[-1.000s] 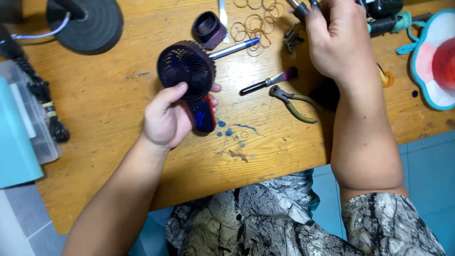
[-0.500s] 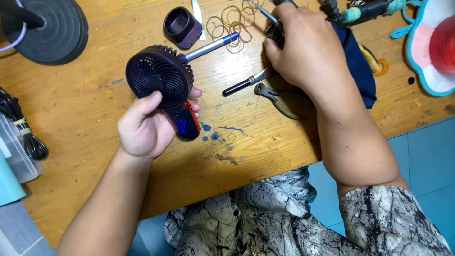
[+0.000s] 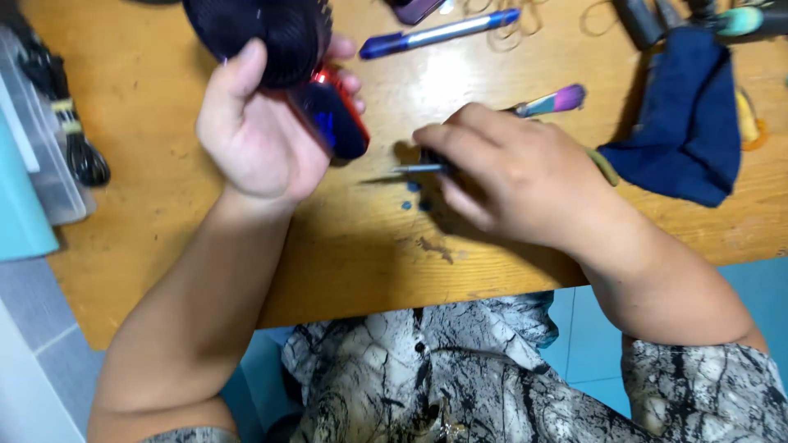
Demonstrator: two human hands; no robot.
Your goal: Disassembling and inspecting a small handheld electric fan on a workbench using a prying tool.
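Leftmost, the left hand [image 3: 258, 139] was closed around a small dark handheld fan [image 3: 283, 49], raised over the wooden table [image 3: 164, 221]. Beside it, the right hand [image 3: 517, 176] lay fingers curled on a thin metal tool [image 3: 414, 169], touching the tabletop, just before a blue cloth [image 3: 685, 119].

Blue pen [image 3: 439, 33], navy cloth [image 3: 685, 123], purple-tipped brush [image 3: 552, 102], clear plastic box [image 3: 37, 156], wooden table [image 3: 164, 213]
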